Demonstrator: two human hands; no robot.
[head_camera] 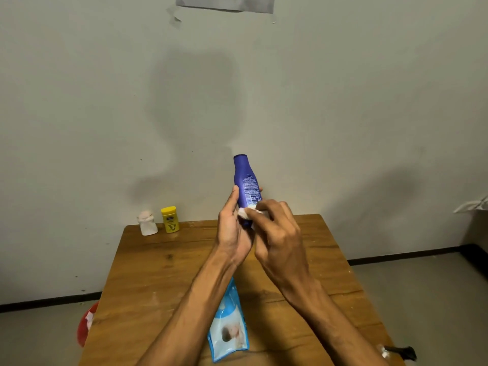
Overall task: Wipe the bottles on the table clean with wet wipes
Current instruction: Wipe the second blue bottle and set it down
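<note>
A dark blue bottle (245, 180) is held upright above the wooden table (158, 273), its lower part wrapped by my left hand (232, 231). My right hand (277, 233) presses a white wet wipe (247, 211) against the bottle's lower side. A small yellow bottle (169, 219) and a white bottle (147, 223) stand at the table's far left corner. A light blue pack of wet wipes (229, 326) lies flat on the table under my left forearm.
The table stands against a pale wall. A red object (85, 326) sits on the floor beside the table's left edge. A small dark item (398, 352) lies at the table's near right corner. A box (475, 220) stands at the far right.
</note>
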